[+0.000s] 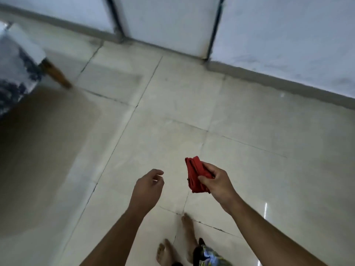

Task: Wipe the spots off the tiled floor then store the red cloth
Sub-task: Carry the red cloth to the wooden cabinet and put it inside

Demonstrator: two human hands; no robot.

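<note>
My right hand (216, 184) holds a folded red cloth (196, 174) pinched between thumb and fingers, well above the floor. My left hand (148, 186) hovers a short way to its left, fingers loosely curled and apart, holding nothing. Below both hands lies the cream tiled floor (172, 104) with dark grout lines. The view is blurred, and I cannot make out distinct spots on the tiles.
My bare feet (178, 244) stand at the bottom centre. A piece of furniture with patterned fabric (17, 68) and a brown wooden leg (55, 73) stands at the left. A white wall (288, 35) with a door panel (167, 22) runs along the back.
</note>
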